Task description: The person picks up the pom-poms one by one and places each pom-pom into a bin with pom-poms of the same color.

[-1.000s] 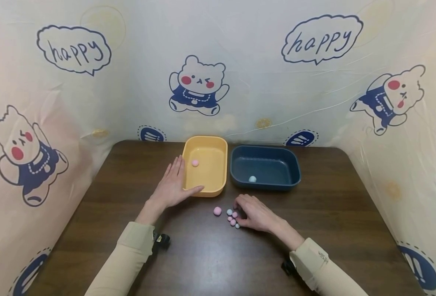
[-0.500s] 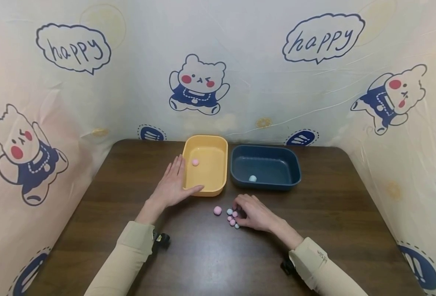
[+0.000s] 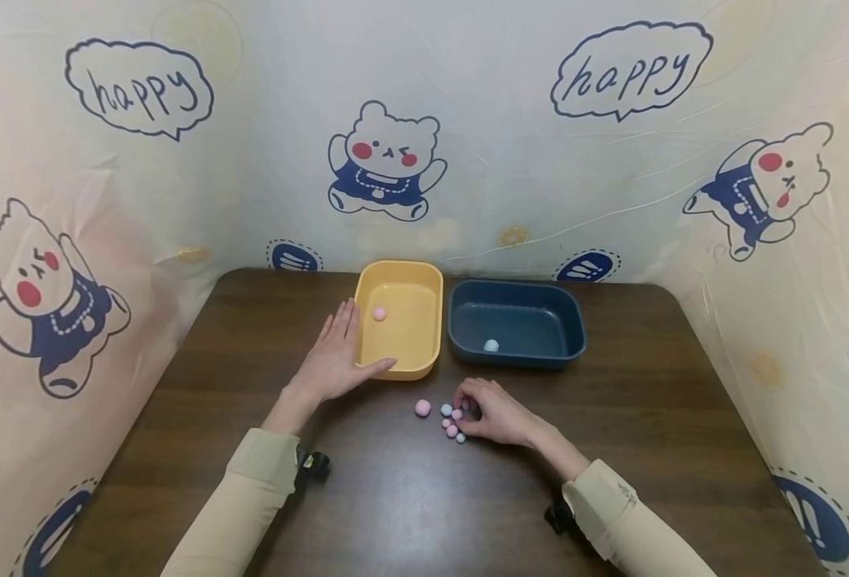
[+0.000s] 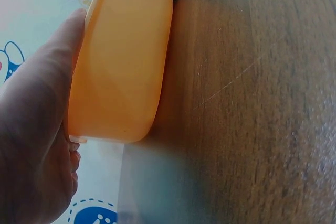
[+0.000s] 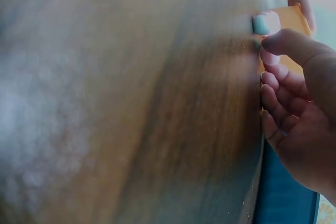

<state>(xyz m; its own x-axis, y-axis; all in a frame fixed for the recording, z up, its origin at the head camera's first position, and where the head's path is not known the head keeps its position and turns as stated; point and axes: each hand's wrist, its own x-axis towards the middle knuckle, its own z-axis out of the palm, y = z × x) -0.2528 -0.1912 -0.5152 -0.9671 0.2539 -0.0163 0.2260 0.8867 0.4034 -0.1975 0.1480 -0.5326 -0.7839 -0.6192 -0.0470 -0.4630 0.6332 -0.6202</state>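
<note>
My left hand (image 3: 328,361) lies with straight fingers along the left side of a yellow plastic box (image 3: 424,369), thumb over its near rim; in the left wrist view the thumb rests at the rim of the yellow box (image 4: 121,66). With thumb and index finger, my right hand (image 3: 498,415) pinches a small pink ball (image 3: 456,414), which also shows between the fingertips as a pink ball (image 5: 270,57) in the right wrist view. Close around it on the table are a light blue ball (image 3: 446,410), a smaller blue ball (image 3: 460,438) and several pink balls (image 3: 452,431).
A dark blue box (image 3: 540,358) stands right of the yellow one, holding a light blue ball (image 3: 492,346). One pink ball (image 3: 379,314) lies inside the yellow box. A larger pink ball (image 3: 422,409) sits left of the cluster. Printed cloth (image 3: 496,176) hangs behind the brown table (image 3: 396,513).
My right thumb and index finger have drawn slightly closer around the pink ball. My left hand keeps its place on the yellow box; the view has tilted a little.
</note>
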